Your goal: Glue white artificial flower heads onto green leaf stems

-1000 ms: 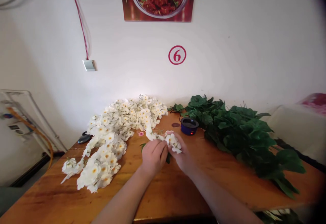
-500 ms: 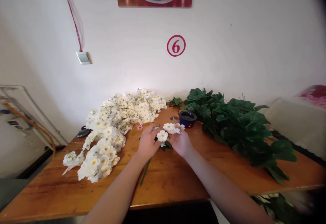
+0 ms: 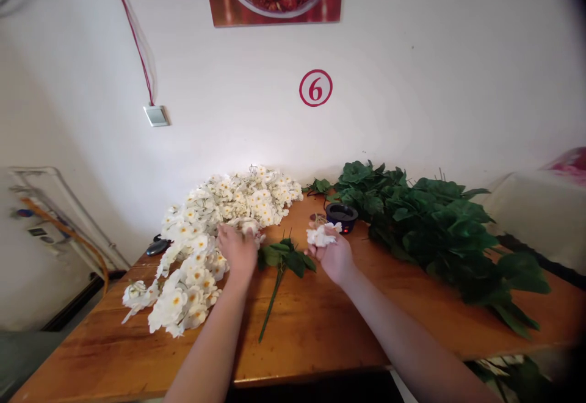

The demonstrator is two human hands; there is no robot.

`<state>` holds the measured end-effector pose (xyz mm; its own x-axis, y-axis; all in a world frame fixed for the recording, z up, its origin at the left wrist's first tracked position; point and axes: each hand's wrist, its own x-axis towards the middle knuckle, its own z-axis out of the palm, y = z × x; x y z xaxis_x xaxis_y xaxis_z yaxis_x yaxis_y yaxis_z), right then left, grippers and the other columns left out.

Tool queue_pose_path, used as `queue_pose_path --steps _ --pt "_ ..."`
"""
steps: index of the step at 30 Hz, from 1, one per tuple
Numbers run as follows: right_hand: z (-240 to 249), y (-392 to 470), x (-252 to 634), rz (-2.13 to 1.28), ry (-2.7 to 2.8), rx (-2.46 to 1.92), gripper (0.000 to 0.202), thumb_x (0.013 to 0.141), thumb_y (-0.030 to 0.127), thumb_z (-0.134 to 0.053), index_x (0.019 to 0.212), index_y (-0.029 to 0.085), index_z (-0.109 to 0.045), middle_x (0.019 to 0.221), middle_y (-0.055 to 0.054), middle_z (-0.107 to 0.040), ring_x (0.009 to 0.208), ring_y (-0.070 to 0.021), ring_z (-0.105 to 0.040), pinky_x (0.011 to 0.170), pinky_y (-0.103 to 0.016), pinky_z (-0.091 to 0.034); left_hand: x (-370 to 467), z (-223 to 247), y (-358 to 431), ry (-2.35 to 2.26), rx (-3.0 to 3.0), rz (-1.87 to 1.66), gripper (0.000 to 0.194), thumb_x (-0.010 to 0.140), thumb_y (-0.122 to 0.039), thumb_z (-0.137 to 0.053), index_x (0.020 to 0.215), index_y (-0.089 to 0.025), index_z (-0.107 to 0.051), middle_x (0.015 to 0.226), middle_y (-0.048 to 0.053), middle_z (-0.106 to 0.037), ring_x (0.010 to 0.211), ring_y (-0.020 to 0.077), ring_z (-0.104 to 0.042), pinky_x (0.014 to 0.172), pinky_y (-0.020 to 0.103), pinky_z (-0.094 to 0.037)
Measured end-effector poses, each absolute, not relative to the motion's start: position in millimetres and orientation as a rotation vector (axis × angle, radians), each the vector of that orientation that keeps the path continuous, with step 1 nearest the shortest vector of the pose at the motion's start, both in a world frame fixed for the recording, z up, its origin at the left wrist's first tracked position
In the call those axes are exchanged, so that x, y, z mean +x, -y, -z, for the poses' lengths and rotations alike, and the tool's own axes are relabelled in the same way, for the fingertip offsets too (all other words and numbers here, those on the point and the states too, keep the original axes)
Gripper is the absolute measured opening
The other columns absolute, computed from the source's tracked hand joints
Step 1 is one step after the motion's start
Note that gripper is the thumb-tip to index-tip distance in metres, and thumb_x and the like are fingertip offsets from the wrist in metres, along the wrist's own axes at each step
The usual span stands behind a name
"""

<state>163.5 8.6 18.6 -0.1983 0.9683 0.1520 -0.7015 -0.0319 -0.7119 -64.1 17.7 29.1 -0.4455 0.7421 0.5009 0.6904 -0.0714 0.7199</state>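
My left hand (image 3: 237, 251) is at the inner edge of the pile of white artificial flowers (image 3: 196, 247). Its fingers are bent around blossoms there, with their tips partly hidden. In front of the small dark blue heating pot (image 3: 341, 216), my right hand (image 3: 336, 259) holds a small cluster of white artificial flowers (image 3: 322, 234), fingers closed beneath the petals. Between the hands, a green leafy stem (image 3: 284, 257) lies on the table, its leaves toward the wall and its stalk toward me. Neither hand touches it.
A heap of green artificial leaves (image 3: 425, 226) covers the table's right side. The pot's red light is lit. A black object like a computer mouse (image 3: 158, 246) lies by the left edge of the wooden table (image 3: 315, 336). More foliage shows below the right front edge.
My hands were together at the white flowers above the stem. Now my left hand has moved left to the flower pile, my right slightly right with its cluster. The leafy stem lies uncovered.
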Motion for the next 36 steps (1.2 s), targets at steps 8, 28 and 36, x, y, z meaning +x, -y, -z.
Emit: queue_pose_path --steps 8,28,36 --pt "-13.0 6.2 156.1 -1.662 1.017 -0.558 0.032 0.071 0.047 -0.069 0.083 0.017 -0.071 0.057 -0.002 -0.064 0.038 -0.0116 -0.043 0.036 -0.024 -0.032 -26.2 -40.7 25.6 -1.069 2.53 -1.408 0.067 0.095 -0.037 -0.055 0.154 -0.025 -0.026 0.145 0.011 -0.052 0.139 0.0271 -0.043 0.116 0.049 -0.033" --pt "-10.9 9.0 140.9 -1.853 1.059 -0.439 0.035 0.082 0.052 -0.059 0.087 0.018 -0.063 0.066 -0.003 -0.068 0.05 -0.0162 -0.061 0.039 -0.024 -0.047 -0.1 -35.0 35.0 -0.91 1.92 -1.575 0.038 0.102 -0.035 -0.038 0.125 -0.024 -0.066 0.143 0.006 -0.056 0.135 0.0253 -0.05 0.117 0.049 -0.035" --pt "-22.7 15.8 143.6 -1.769 0.902 -0.38 0.025 0.083 0.038 -0.07 0.103 0.022 -0.067 0.077 0.001 -0.067 0.061 -0.0126 -0.06 0.057 -0.025 -0.052 -6.1 -36.6 29.6 -1.062 2.336 -1.496 0.035 0.099 -0.027 -0.045 0.128 -0.025 -0.065 0.142 0.005 -0.057 0.14 0.0244 -0.044 0.117 0.049 -0.035"
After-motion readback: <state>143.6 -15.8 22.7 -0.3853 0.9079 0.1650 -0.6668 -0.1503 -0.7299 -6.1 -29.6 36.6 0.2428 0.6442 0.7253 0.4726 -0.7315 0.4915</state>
